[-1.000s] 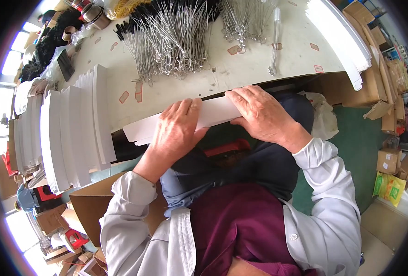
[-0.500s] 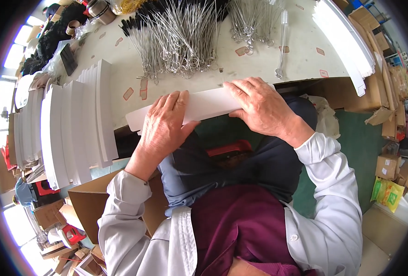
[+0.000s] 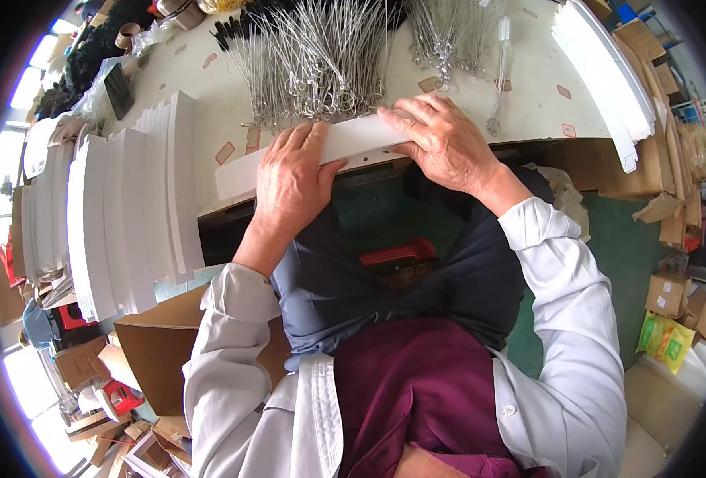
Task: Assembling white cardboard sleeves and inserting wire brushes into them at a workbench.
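Observation:
A long, narrow white carton (image 3: pixel 358 138) lies slantwise at the table's front edge, its right end farther from me. My left hand (image 3: pixel 291 174) is closed round it near its left end, fingers on top and thumb at the near side. Toward the other end my right hand (image 3: pixel 451 145) grips it, thumb below and fingers over the top, covering that end. Just beyond the carton lies a big pile of wire brushes (image 3: pixel 321 68) with looped ends toward me and black tips at the back.
Stacked white cartons (image 3: pixel 134 215) stand at the left, and more white card pieces (image 3: pixel 604 76) at the right. A smaller wire bundle (image 3: pixel 446 36) and one separate clear-sleeved brush (image 3: pixel 501 76) lie on the table (image 3: pixel 540 103). An open cardboard box (image 3: pixel 162 350) sits below left.
Both hands have moved the white carton farther from me, up onto the table's front edge and closer to the brush pile. Both still grip it.

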Tool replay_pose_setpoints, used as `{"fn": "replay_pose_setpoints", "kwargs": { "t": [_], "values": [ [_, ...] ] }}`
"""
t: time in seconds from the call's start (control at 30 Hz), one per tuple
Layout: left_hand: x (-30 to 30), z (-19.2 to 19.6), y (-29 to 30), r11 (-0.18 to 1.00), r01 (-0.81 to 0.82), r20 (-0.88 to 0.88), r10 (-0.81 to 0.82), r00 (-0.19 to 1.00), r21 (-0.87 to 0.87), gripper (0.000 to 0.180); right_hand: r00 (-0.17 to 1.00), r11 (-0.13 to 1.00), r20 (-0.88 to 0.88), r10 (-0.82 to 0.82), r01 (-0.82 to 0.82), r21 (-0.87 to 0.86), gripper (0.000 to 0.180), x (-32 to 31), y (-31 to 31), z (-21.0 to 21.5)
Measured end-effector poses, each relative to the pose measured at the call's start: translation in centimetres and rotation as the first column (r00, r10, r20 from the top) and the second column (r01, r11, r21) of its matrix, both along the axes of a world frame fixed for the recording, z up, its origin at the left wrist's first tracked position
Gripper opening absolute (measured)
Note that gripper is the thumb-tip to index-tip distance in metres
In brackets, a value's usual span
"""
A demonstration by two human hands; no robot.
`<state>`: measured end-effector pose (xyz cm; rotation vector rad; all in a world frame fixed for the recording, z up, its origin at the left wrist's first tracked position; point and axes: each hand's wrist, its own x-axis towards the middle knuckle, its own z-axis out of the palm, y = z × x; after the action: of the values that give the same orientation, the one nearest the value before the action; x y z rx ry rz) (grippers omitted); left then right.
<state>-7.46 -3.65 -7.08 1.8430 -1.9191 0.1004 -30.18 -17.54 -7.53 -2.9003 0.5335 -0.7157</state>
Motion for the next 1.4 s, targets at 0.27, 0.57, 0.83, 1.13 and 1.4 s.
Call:
{"fn": "replay_pose_setpoints", "kwargs": {
  "t": [0.27,0.57,0.83,1.13,1.4],
  "values": [
    [-0.9,-1.0,0.7,0.998,-0.029,-0.073,0.025,0.997,-0.058,0.055,0.999,0.998,-0.044,-0.007,0.005,-0.057,0.054,-0.5,0.8,-1.1],
    [-1.8,-2.5,1.5,0.996,-0.001,0.088,0.009,0.996,-0.093,0.058,0.996,0.998,-0.083,-0.03,0.026,-0.056,0.068,-0.3,3.1,-2.6],
    [-0.3,-3.7,2.4,1.0,-0.001,0.18,0.001,0.984,0.002,0.06,0.994,0.995,-0.105,-0.041,0.031,-0.1,0.061,1.0,3.6,-3.6],
    [4.7,-3.9,7.3,0.983,-0.183,0.345,0.164,0.924,0.023,0.06,0.975,0.976,-0.081,-0.208,0.201,-0.085,0.069,-3.1,1.7,-3.1],
    [2.0,1.4,9.4,0.98,-0.061,0.231,0.016,0.973,0.188,0.056,1.0,0.995,0.005,-0.004,0.004,-0.1,0.043,-5.3,0.6,-1.8]
  ]
}}
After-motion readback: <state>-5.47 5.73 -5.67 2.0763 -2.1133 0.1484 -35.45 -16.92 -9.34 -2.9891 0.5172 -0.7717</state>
